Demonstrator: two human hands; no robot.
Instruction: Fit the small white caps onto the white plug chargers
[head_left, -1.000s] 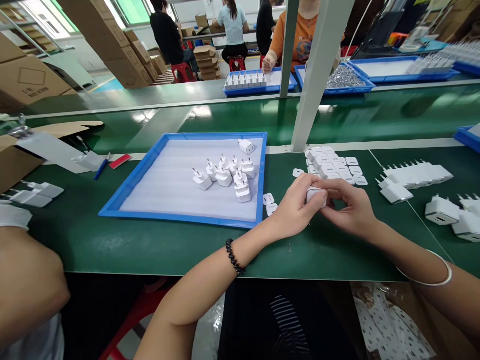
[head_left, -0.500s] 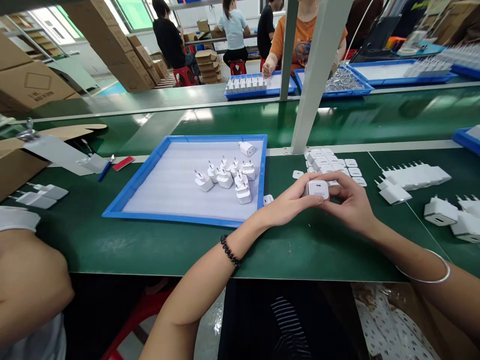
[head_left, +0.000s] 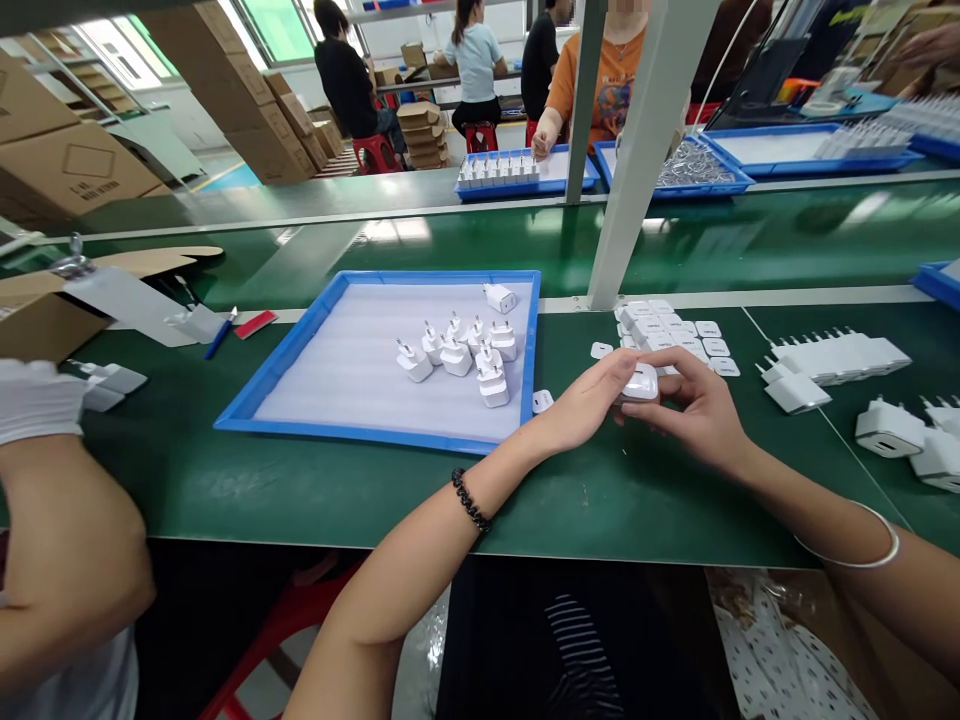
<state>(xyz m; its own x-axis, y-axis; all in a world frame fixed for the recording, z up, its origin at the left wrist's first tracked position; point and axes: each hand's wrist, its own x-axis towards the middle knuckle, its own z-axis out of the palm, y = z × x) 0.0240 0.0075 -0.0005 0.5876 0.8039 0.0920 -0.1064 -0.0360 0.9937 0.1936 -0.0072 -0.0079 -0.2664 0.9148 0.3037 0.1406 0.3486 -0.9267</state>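
Between both hands, above the green bench, is a white charger [head_left: 640,384] with rounded corners. My left hand [head_left: 594,404] closes on its left side, with the fingers partly hidden behind it. From the right, the thumb and fingers of my right hand [head_left: 694,405] grip the same charger. Just behind the hands lies a group of small white square pieces [head_left: 660,325]. A loose white piece [head_left: 542,401] sits by the right edge of a blue tray [head_left: 375,434]. Several white plug chargers [head_left: 454,355] stand in that tray, prongs up.
More chargers [head_left: 840,358] stand in a row at the right, with others [head_left: 890,428] nearer me. A metal post [head_left: 628,160] rises behind the bench. At the left are a gloved co-worker's arm [head_left: 67,500], a blue pen [head_left: 220,335] and a red piece [head_left: 256,324].
The charger has tilted in my hands, and my left thumb has shifted up off its front. The co-worker's gloved hand at the left has moved up into view.
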